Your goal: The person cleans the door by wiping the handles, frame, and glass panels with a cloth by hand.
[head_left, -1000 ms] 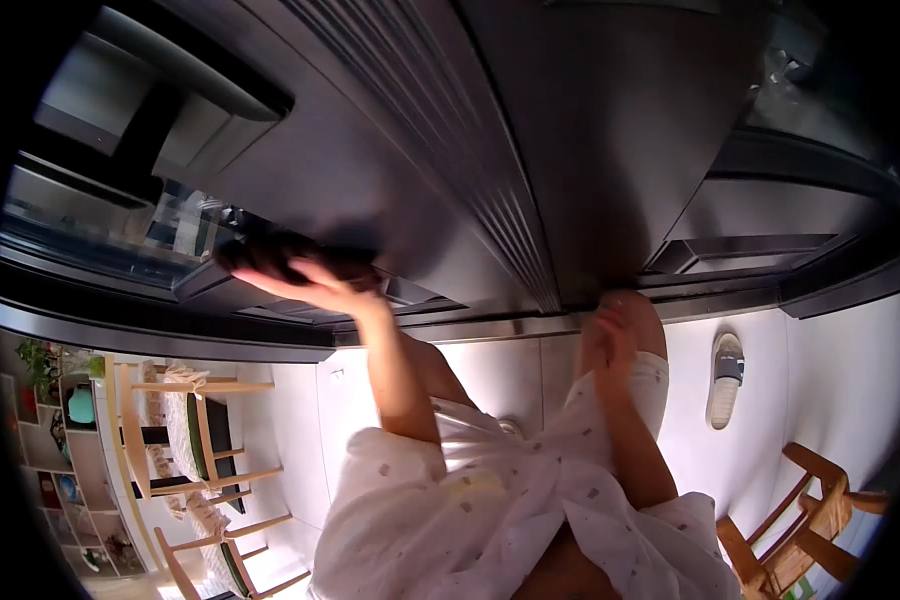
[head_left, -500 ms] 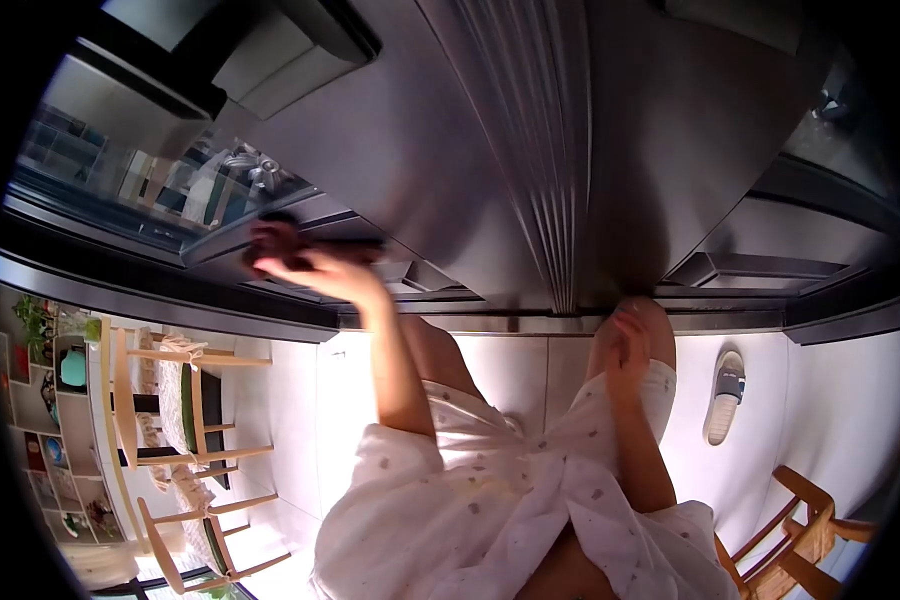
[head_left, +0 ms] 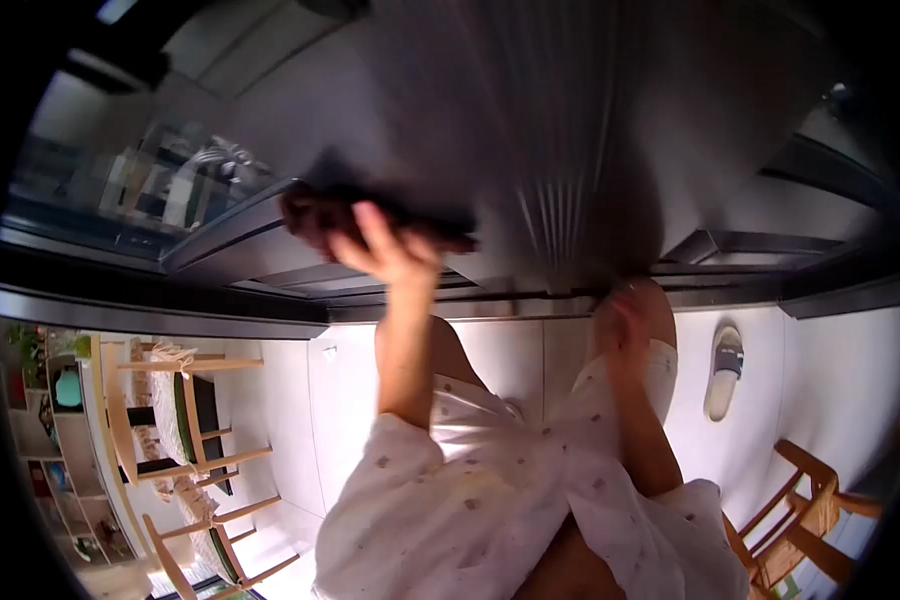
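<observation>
My left hand [head_left: 395, 250] presses a dark reddish-brown cloth [head_left: 320, 215] against the dark grey door panel [head_left: 440, 120], its fingers spread over the bunched fabric. Motion blurs the hand and cloth a little. My right hand [head_left: 627, 318] rests on my right knee, holding nothing that I can see; its fingers are somewhat blurred and look loosely extended. A ribbed vertical strip [head_left: 560, 200] runs down the door to the right of the cloth. Left of the cloth is a glass pane [head_left: 100, 190] with reflections in it.
A metal threshold [head_left: 510, 308] runs along the foot of the door, just in front of my knees. On the pale tiled floor lies a slipper [head_left: 725, 372]. A wooden chair [head_left: 810, 500] stands at lower right; wooden chairs [head_left: 185, 410] and a shelf unit [head_left: 60, 450] are at left.
My left hand and the cloth have moved right across the panel, away from the glass, and the fingers now point more upward. My right hand has stayed at the knee.
</observation>
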`<state>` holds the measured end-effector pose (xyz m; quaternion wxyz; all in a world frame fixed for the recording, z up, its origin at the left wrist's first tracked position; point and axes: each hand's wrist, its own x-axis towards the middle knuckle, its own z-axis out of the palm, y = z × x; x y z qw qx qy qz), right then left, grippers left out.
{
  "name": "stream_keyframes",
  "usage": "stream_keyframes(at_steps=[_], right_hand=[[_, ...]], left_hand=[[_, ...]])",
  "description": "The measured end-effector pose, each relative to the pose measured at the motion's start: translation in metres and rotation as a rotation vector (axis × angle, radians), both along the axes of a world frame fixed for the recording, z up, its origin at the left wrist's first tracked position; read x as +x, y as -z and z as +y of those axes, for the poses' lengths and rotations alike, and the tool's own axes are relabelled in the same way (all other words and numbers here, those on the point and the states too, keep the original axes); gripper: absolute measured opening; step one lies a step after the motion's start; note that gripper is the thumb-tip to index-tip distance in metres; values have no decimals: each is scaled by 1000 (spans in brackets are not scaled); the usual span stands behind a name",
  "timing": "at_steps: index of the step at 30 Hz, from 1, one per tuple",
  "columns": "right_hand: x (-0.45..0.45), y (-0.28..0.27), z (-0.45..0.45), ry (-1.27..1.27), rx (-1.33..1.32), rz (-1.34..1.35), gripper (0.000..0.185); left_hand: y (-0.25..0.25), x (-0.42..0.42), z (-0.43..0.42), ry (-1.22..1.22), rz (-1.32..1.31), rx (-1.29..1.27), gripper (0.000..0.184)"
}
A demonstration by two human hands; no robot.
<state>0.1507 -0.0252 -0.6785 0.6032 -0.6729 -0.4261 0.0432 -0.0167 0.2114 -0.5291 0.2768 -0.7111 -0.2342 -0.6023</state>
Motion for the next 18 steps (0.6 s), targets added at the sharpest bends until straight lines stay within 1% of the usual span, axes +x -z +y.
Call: stream_keyframes(at_steps=[1, 3, 4, 5, 7, 8, 9, 11, 13, 14, 15, 16, 18], right_hand=[[3, 0, -2, 15, -14, -2, 38], [5, 0, 0, 20, -24, -113, 39], [5, -1, 0, 32, -34, -105, 39], [6, -5, 1, 16, -34, -78, 39], [6, -5, 2, 8, -33, -50, 38], [5, -1, 3, 23, -41, -56, 38], [5, 2, 5, 37, -49, -62, 37], [3, 5, 6, 51, -40, -28, 36], [2, 4, 6, 65, -35, 6, 35], [3, 2, 7, 62, -33, -63, 34], [5, -1, 9, 62, -26, -134, 33], [5, 0, 8, 78, -19, -136, 33], [3, 5, 7, 48, -40, -182, 32]], left_hand=[[-8, -20, 9, -24, -11, -10, 49], [-41, -46, 23, -98, -165, -51, 47], [-52, -62, 32, -145, -250, -118, 48], [-67, -62, 29, -120, -351, -207, 50], [-71, -52, 27, -22, -451, -228, 52], [-62, -47, 26, -47, -438, -212, 54], [-50, -36, 19, -81, -383, -193, 53], [-4, -14, 9, -94, -263, -155, 56], [48, 17, -14, 3, -95, -196, 58], [88, 25, -14, 50, 37, -184, 61], [99, 35, -18, 160, 230, -59, 61], [114, 33, -15, 224, 291, -96, 61], [103, 31, -9, 294, 373, -82, 59]])
